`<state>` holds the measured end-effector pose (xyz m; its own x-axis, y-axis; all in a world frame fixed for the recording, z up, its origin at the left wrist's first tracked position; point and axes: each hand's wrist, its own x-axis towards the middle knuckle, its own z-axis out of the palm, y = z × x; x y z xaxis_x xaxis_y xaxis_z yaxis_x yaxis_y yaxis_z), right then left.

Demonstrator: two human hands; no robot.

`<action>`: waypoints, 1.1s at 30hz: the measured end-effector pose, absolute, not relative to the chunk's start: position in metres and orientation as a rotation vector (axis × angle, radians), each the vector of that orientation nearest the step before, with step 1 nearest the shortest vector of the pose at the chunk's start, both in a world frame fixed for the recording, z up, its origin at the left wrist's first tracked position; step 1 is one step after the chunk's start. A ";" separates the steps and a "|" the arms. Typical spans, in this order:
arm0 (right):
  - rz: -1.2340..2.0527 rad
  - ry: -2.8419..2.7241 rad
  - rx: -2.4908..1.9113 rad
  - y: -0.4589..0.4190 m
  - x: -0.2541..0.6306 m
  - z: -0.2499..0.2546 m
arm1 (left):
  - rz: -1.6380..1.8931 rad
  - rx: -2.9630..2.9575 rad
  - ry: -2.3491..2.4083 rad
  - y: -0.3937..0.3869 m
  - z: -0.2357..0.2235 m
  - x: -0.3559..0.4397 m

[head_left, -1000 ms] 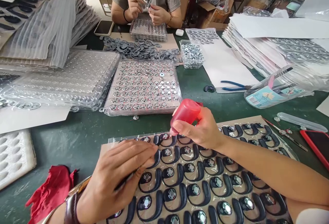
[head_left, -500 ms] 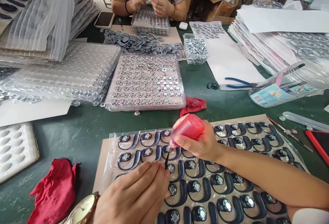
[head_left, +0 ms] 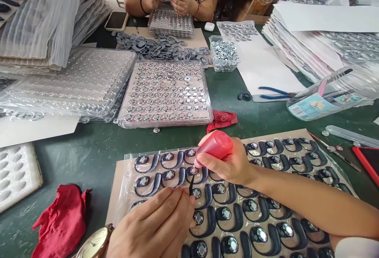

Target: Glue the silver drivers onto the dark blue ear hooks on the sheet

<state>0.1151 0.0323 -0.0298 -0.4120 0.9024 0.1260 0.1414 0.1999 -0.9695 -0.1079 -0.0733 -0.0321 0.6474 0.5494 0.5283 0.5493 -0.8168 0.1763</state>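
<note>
The right hand [head_left: 233,163] is closed around a soft red bottle [head_left: 217,144], tipped so its nozzle points down at the ear hooks [head_left: 237,210]. The left hand [head_left: 156,226], fingers pinched together, grips a thin dark pick [head_left: 191,182] whose tip meets one hook just below the nozzle. A gold watch [head_left: 94,244] sits on that wrist. The hooks are black, curved, each with a round shiny metal disc, laid in rows under clear film on a cardboard sheet [head_left: 115,194]. Beyond lie a clear blister tray [head_left: 167,94] of small metal discs, red cloth [head_left: 59,218] crumpled on the green desk [head_left: 89,151], and blue-handled pliers [head_left: 274,94].
</note>
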 end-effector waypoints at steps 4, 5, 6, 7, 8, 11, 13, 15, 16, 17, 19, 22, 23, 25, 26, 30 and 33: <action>1.238 -1.735 -0.989 0.033 0.116 -0.030 | 0.899 2.839 0.962 -0.075 -0.033 -0.108; 1.225 -1.738 -0.997 0.033 0.116 -0.029 | 0.903 2.837 0.964 -0.075 -0.033 -0.108; 1.211 -1.741 -1.005 0.033 0.116 -0.029 | 0.910 2.832 0.967 -0.075 -0.033 -0.108; 1.200 -1.744 -1.011 0.034 0.116 -0.028 | 0.921 2.826 0.971 -0.074 -0.033 -0.107; 1.190 -1.747 -1.012 0.034 0.116 -0.027 | 0.939 2.816 0.979 -0.074 -0.033 -0.107; 1.166 -1.761 -1.001 0.035 0.116 -0.023 | 0.957 2.795 0.993 -0.072 -0.032 -0.106; 1.149 -1.768 -0.993 0.035 0.116 -0.021 | 0.947 2.792 0.990 -0.072 -0.031 -0.106; 1.137 -1.759 -0.986 0.035 0.116 -0.020 | 0.923 2.792 0.986 -0.073 -0.031 -0.107; 1.131 -1.749 -0.982 0.035 0.115 -0.020 | 0.920 2.790 0.987 -0.073 -0.031 -0.108; 1.125 -1.740 -0.977 0.035 0.115 -0.020 | 0.922 2.784 0.992 -0.073 -0.031 -0.108; 1.109 -1.735 -0.976 0.035 0.115 -0.020 | 0.922 2.780 0.992 -0.073 -0.031 -0.109; 1.101 -1.755 -0.997 0.035 0.115 -0.020 | 0.907 2.787 0.980 -0.072 -0.030 -0.109; 1.103 -1.762 -1.005 0.036 0.115 -0.019 | 0.902 2.787 0.978 -0.071 -0.029 -0.109; 1.101 -1.769 -1.015 0.036 0.115 -0.019 | 0.906 2.787 0.977 -0.071 -0.029 -0.110; 1.098 -1.772 -1.018 0.036 0.115 -0.019 | 0.899 2.789 0.970 -0.071 -0.028 -0.110; 1.101 -1.761 -1.018 0.035 0.116 -0.020 | 0.889 2.778 0.965 -0.071 -0.028 -0.111; 1.113 -1.713 -0.992 0.034 0.116 -0.020 | 0.886 2.768 0.973 -0.071 -0.029 -0.111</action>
<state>0.1158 0.0342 -0.0202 -0.3307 0.9166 0.2249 0.1666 0.2913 -0.9420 -0.1106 -0.0705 -0.0286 0.6316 0.5949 0.4972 0.5505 -0.7957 0.2526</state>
